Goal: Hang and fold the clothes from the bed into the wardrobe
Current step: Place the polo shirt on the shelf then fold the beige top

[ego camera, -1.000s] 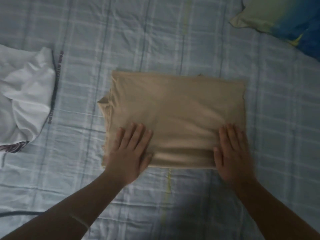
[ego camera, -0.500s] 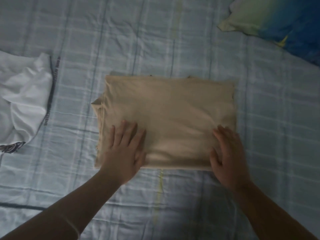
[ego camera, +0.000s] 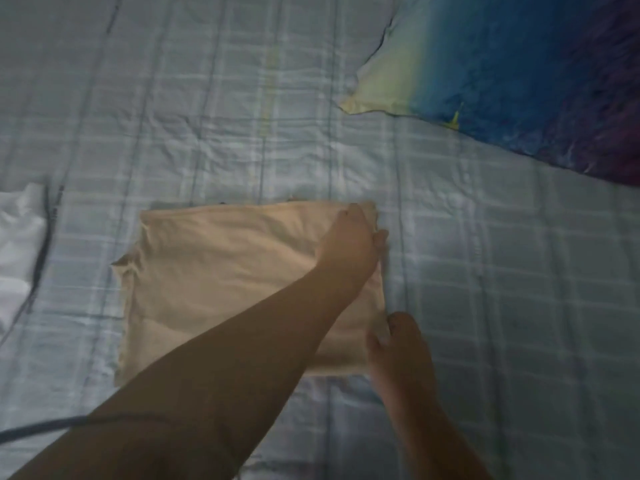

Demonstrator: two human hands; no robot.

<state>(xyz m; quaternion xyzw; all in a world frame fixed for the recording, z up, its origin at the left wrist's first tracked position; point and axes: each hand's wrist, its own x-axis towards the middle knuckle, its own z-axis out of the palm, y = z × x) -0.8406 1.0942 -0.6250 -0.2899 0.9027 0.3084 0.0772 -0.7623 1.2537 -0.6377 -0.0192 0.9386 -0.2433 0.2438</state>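
Observation:
A beige garment [ego camera: 221, 271], folded into a flat rectangle, lies on the checked bed sheet [ego camera: 502, 254] in the middle of the view. My left hand [ego camera: 349, 247] has crossed over it and grips its far right corner, thumb and fingers curled round the edge. My right hand [ego camera: 398, 344] pinches the near right corner of the same garment. My left forearm covers part of the garment's near edge.
A crumpled white garment [ego camera: 17, 244] with a dark trim lies at the left edge of the bed. A blue and yellow pillow [ego camera: 502, 71] sits at the far right. A dark cable [ego camera: 38, 427] runs along the near left.
My left hand left the garment's near left side and reached across to its far right corner. My right hand went from pressing flat to pinching the near right corner. The view shifted.

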